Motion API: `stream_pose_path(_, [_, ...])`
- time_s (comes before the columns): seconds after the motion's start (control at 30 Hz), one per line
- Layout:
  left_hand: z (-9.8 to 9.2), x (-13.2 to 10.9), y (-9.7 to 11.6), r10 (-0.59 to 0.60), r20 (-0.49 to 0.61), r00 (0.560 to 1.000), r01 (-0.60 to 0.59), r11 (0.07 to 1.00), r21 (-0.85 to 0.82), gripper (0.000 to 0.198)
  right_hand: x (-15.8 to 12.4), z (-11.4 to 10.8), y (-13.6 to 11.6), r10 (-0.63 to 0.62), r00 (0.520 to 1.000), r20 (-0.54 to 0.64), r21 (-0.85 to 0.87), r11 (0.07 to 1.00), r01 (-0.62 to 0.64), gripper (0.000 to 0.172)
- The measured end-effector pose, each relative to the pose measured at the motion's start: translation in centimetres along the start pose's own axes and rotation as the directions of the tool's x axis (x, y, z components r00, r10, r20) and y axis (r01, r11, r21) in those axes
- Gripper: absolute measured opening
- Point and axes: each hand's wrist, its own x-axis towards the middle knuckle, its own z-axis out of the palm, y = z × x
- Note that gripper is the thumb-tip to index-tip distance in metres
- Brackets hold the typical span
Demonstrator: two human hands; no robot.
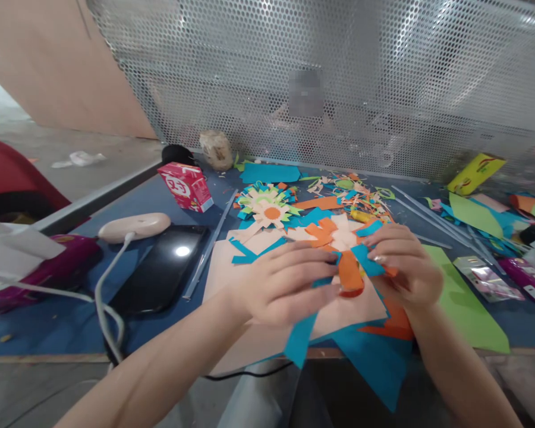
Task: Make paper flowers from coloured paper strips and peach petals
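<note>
My left hand (289, 279) reaches in over pale paper sheets (236, 273), its thumb and fingers closed at the near side of a cut-paper piece (351, 270) with orange and blue strips. One orange strip of it curls downward between my hands. My right hand (403, 261) pinches the blue strips on its other side. Fingers hide part of the piece. A blue strip (301, 340) hangs below my left hand. Just behind lie orange and pale petal-like paper pieces (339, 235). Farther back sits a layered paper flower (271, 212) with an orange centre.
Left are a black phone (160, 273), a white corded device (134, 227) and a pink box (186, 187). Paper scraps (343, 185) lie along the perforated metal panel (258, 77). Right are a green sheet (463, 303), clear sticks (437, 217) and a yellow box (475, 173). Blue paper (374, 362) overhangs the table edge.
</note>
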Motion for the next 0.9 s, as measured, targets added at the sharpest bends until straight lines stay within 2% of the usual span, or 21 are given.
stream_pose_path(0.07, [-0.2,0.1,0.6,0.011,0.012,1.000,-0.012,0.995,0.102,0.009,-0.4,-0.6,-0.4,-0.057,0.996,0.072,-0.121,0.991,0.065,0.021])
stream_pose_path(0.17, [-0.1,-0.2,1.1,0.030,0.017,0.999,-0.032,0.983,0.180,0.011,-0.9,-1.1,-1.2,-0.027,0.995,0.099,-0.241,0.969,0.051,0.021])
stream_pose_path(0.37, [0.2,-1.4,-1.2,0.194,-0.081,0.978,-0.179,0.971,0.161,0.010,-0.7,-1.2,-1.3,-0.157,0.973,0.172,-0.242,0.950,0.196,0.016])
stream_pose_path(0.5, [0.1,-1.4,-2.3,0.281,-0.048,0.958,-0.269,0.947,0.172,0.019,-0.6,-1.0,-1.0,-0.155,0.974,0.167,-0.218,0.957,0.190,0.016])
stream_pose_path(0.57, [0.2,-1.3,-2.3,0.237,-0.014,0.971,-0.231,0.958,0.171,0.021,-0.7,-0.8,-0.7,-0.154,0.975,0.161,-0.190,0.965,0.183,0.017])
stream_pose_path(0.6, [0.4,-1.3,-2.3,0.204,-0.031,0.979,-0.195,0.965,0.173,0.021,-0.7,-0.7,-0.4,-0.158,0.975,0.154,-0.180,0.966,0.185,0.017])
stream_pose_path(0.7, [0.9,-1.1,-2.2,0.096,-0.156,0.983,-0.072,0.986,0.153,0.021,-1.1,-0.3,0.5,-0.175,0.976,0.133,-0.166,0.966,0.196,0.020])
stream_pose_path(0.8, [1.5,-0.8,-2.1,-0.020,-0.234,0.972,0.040,0.996,0.083,0.018,-1.3,0.2,1.3,-0.110,0.986,0.124,-0.153,0.980,0.129,0.026])
stream_pose_path(0.9, [2.0,-0.3,-2.3,-0.073,-0.360,0.930,0.068,0.997,-0.028,0.031,-1.2,0.6,1.5,-0.005,0.994,0.106,-0.142,0.990,0.020,0.032])
